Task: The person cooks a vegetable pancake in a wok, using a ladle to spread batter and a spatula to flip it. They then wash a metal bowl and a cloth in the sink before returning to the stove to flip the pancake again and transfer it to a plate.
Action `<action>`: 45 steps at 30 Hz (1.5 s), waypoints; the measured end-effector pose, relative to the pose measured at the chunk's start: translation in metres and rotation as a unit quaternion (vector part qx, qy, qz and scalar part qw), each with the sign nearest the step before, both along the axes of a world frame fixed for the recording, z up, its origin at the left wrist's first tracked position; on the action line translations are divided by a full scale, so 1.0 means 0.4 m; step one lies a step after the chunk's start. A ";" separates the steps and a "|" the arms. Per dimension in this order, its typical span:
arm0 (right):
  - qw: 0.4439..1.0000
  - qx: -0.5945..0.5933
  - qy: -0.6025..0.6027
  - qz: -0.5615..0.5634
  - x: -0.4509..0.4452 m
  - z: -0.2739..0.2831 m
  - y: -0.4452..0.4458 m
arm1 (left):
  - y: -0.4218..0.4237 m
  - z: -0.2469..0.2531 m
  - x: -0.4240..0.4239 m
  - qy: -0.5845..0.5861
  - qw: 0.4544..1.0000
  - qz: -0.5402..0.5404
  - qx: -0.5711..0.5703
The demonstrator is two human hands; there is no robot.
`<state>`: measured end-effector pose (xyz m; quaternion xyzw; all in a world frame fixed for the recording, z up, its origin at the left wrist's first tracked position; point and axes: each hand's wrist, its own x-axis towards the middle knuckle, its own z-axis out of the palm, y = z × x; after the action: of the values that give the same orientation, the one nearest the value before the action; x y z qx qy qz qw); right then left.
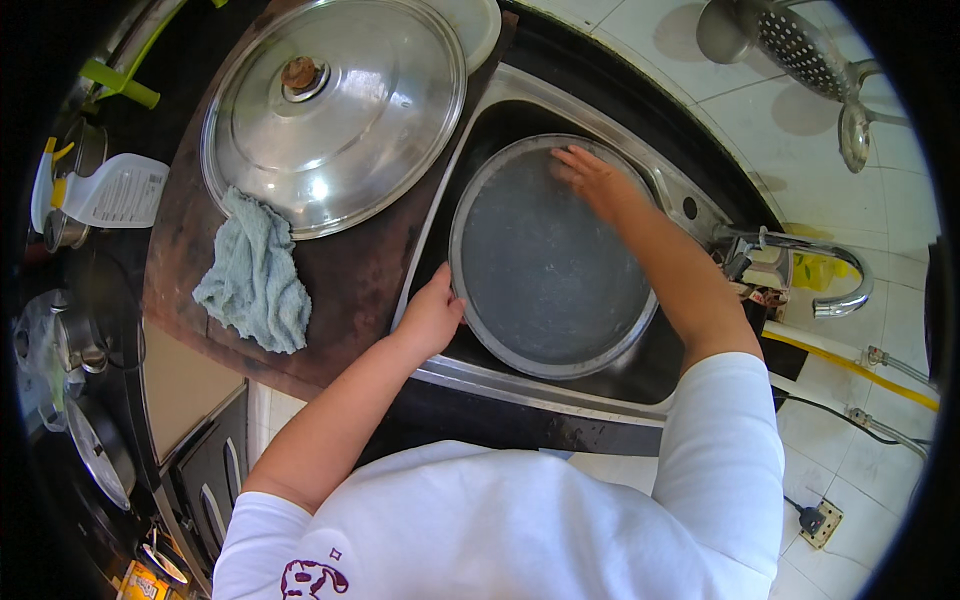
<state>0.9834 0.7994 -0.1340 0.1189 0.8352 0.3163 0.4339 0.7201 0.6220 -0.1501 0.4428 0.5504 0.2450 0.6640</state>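
A wide, round, dark grey metal pan (551, 262) with a paler rim sits in the stainless steel sink (427, 281). Scuffs and faint marks cover its flat face. My left hand (433, 315) grips the pan's rim on the left side, the thumb nearest me. Over the far part of the pan, my right hand (592, 176) lies against or just above the face, holding nothing. Its fingers look slightly spread and blurred. A curved chrome tap (832, 259) stands to the right of the sink, turned away from the pan.
On the brown counter (352, 300) left of the sink are a large steel lid (352, 150) and a crumpled blue-grey cloth (259, 274). A white spray bottle (120, 191) lies beyond its left edge. Ladles and a skimmer (802, 49) hang on the tiled wall.
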 end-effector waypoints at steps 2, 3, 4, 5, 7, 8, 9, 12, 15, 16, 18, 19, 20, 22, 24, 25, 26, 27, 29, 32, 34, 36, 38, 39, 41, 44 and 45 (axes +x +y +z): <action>0.998 -0.035 0.032 -0.045 0.030 -0.016 0.007 | 0.001 -0.005 -0.003 0.017 1.000 -0.014 -0.001; 0.995 -0.051 0.048 -0.067 0.053 -0.022 0.007 | -0.001 -0.014 -0.003 0.007 1.000 -0.009 0.006; 0.995 -0.033 0.047 -0.079 0.087 -0.040 -0.002 | -0.005 -0.030 -0.002 -0.004 1.000 -0.003 0.013; 0.995 -0.016 0.046 -0.092 0.127 -0.066 -0.019 | -0.007 -0.038 -0.001 -0.015 1.000 0.002 0.020; 0.990 -0.010 0.027 -0.135 0.156 -0.063 -0.055 | -0.001 -0.008 0.001 -0.028 1.000 0.011 0.008; 0.986 -0.022 0.007 -0.167 0.160 -0.044 -0.083 | 0.000 0.003 0.002 -0.034 0.999 0.014 0.002; 0.979 -0.034 -0.014 -0.201 0.168 -0.026 -0.112 | -0.002 -0.002 0.001 -0.026 1.000 0.006 -0.002; 0.966 -0.028 -0.008 -0.257 0.234 -0.085 -0.185 | 0.000 -0.011 -0.002 -0.012 1.000 -0.015 -0.016; 0.954 -0.029 0.038 -0.297 0.244 -0.094 -0.271 | 0.005 0.010 -0.004 -0.023 0.999 -0.024 -0.027; 0.939 -0.056 0.048 -0.336 0.232 -0.084 -0.298 | 0.004 0.007 -0.004 -0.029 0.999 -0.022 -0.022; 0.902 -0.109 0.067 -0.412 0.194 -0.055 -0.348 | 0.003 0.000 -0.006 -0.028 0.999 -0.025 -0.018; 0.888 -0.147 0.061 -0.431 0.166 -0.035 -0.370 | 0.003 -0.007 -0.006 -0.021 0.999 -0.028 -0.018; 0.873 -0.186 0.055 -0.448 0.133 -0.012 -0.389 | 0.003 -0.013 -0.007 -0.014 0.999 -0.031 -0.017; 0.816 -0.268 0.074 -0.506 0.115 -0.021 -0.431 | 0.003 -0.022 -0.005 -0.010 0.999 -0.028 -0.022; 0.725 -0.330 0.133 -0.590 0.102 -0.054 -0.474 | 0.000 -0.035 -0.001 -0.020 1.000 -0.012 -0.015; 0.673 -0.346 0.166 -0.633 0.078 -0.057 -0.494 | -0.003 -0.043 0.001 -0.031 1.000 0.003 -0.006; 0.627 -0.384 0.204 -0.646 0.058 -0.056 -0.505 | -0.005 -0.047 0.003 -0.042 0.999 0.018 0.004; 0.578 -0.422 0.243 -0.655 0.036 -0.057 -0.513 | -0.005 -0.045 0.002 -0.026 1.000 0.011 0.006; 0.481 -0.476 0.303 -0.671 -0.020 -0.054 -0.507 | -0.003 -0.030 0.004 0.006 1.000 -0.003 0.008; 0.388 -0.503 0.364 -0.681 -0.124 -0.047 -0.482 | -0.004 -0.021 0.006 -0.020 0.999 0.014 0.023; 0.391 -0.489 0.402 -0.668 -0.178 -0.084 -0.454 | -0.009 -0.059 0.009 -0.019 0.999 0.010 0.039; 0.428 -0.490 0.357 -0.670 -0.189 -0.198 -0.413 | -0.012 -0.086 0.008 -0.011 0.999 -0.003 0.042; 0.480 -0.468 0.325 -0.667 -0.193 -0.242 -0.373 | -0.006 -0.056 0.003 0.013 0.999 -0.021 0.020; 0.515 -0.445 0.315 -0.662 -0.191 -0.238 -0.354 | -0.002 -0.036 0.002 0.025 0.999 -0.030 0.010; 0.607 -0.299 0.280 -0.681 -0.182 -0.279 -0.303 | -0.005 -0.031 0.003 0.004 1.000 -0.004 0.014; 0.785 -0.248 0.126 -0.554 -0.191 -0.093 -0.215 | -0.013 -0.068 -0.002 -0.025 0.999 0.015 0.020; 0.800 -0.187 0.179 -0.541 -0.116 -0.156 -0.210 | -0.010 -0.056 0.000 -0.039 0.999 0.014 0.017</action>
<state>0.9370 0.7153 -0.1966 0.5225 0.7409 -0.1587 0.3910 0.7202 0.6179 -0.1726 0.4362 0.5262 0.2805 0.6739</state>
